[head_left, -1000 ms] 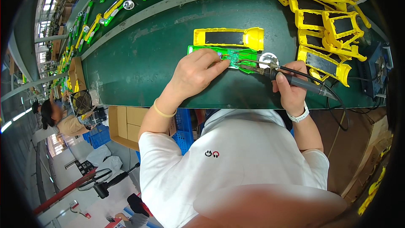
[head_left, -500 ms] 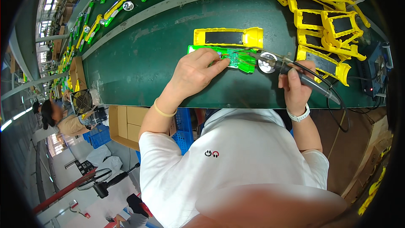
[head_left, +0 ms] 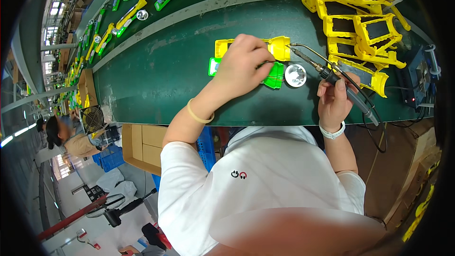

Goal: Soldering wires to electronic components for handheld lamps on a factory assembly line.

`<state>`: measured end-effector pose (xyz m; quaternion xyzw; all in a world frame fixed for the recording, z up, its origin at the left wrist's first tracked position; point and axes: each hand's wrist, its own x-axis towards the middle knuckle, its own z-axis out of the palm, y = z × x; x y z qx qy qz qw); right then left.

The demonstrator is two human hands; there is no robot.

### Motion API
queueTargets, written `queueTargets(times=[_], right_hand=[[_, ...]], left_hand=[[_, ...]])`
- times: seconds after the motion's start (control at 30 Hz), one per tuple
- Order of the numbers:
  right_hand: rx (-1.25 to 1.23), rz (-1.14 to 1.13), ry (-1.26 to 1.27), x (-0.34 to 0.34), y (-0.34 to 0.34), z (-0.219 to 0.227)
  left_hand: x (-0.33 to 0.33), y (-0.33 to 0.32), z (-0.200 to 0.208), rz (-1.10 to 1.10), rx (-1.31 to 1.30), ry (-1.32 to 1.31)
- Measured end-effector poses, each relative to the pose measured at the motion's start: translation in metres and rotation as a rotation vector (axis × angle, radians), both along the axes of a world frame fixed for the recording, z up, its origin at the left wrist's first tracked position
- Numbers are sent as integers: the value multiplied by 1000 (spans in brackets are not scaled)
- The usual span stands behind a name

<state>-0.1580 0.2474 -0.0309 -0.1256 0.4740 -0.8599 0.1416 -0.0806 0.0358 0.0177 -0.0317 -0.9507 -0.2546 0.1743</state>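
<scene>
My left hand (head_left: 242, 64) is closed, thumb and forefinger pinched on a thin dark wire (head_left: 272, 61). It covers much of a green plastic housing (head_left: 273, 78) and part of a yellow housing (head_left: 279, 47) lying just beyond it. The green housing's circuit board is mostly hidden beneath my fingers. Beside its right end lies a round silver reflector (head_left: 295, 75), with thin wires running toward it. My right hand (head_left: 335, 97) grips a soldering iron (head_left: 327, 72) with a thin curved metal tube alongside. Its tip hovers by the yellow housing's wide end, over the table.
A pile of yellow housings (head_left: 365, 28) stands at the right. Behind my right hand sits a blue box-shaped unit (head_left: 414, 85) with a red light and cable. Yellow-and-green assemblies (head_left: 130, 14) line the area past a grey rail (head_left: 213, 1). A cardboard box (head_left: 142, 147) is below the bench edge.
My left hand has moved up and right, from the circuit board to over the yellow housing's near edge. The iron's tip has lifted away from the board, toward the yellow housing's wide end.
</scene>
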Motion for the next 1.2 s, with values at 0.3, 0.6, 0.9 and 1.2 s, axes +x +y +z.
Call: queueTargets(times=[0.3, 0.6, 0.9, 1.2], right_hand=[[-2, -35, 2, -2, -1, 3], [90, 4, -59, -2, -6, 11], [298, 254, 163, -28, -16, 18], [369, 372, 192, -39, -23, 15]], left_hand=[[12, 11, -9, 123, -25, -34], [6, -6, -25, 197, -61, 87], [4, -11, -16, 127, -109, -106], [-1, -3, -9, 120, -278, -177]])
